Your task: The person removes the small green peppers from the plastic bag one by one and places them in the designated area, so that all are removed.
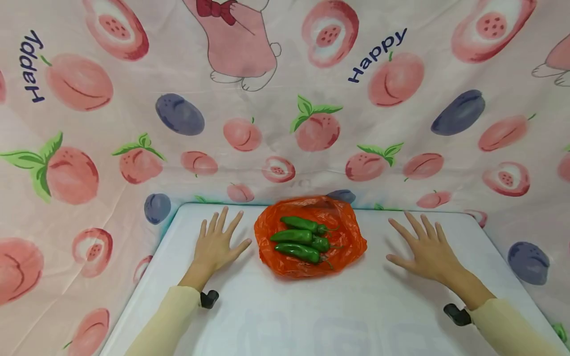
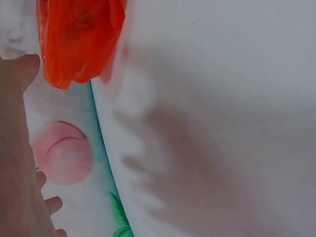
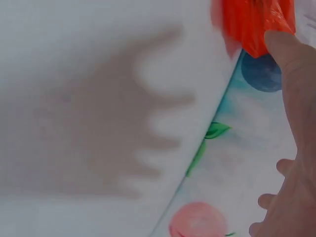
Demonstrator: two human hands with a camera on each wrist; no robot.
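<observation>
Three green chili peppers (image 1: 297, 237) lie side by side on a crumpled orange-red plastic bag (image 1: 285, 267), their stems pointing right. To the left of the bag, my left hand (image 1: 214, 248) is held over the table with fingers spread and nothing in it. On the other side, my right hand (image 1: 428, 254) hovers likewise, fingers spread and holding nothing. Both hands cast shadows on the tabletop. In the left wrist view the bag's edge (image 2: 79, 44) appears beyond the thumb; in the right wrist view the bag (image 3: 252, 24) overlaps the thumb tip.
The white table (image 1: 285, 316) carries the bag near its far edge. Behind and around the table hangs a pink cloth (image 1: 267, 109) printed with peaches, plums and the word Happy. A small black device (image 1: 209, 299) is worn at the left wrist, another (image 1: 457, 314) at the right.
</observation>
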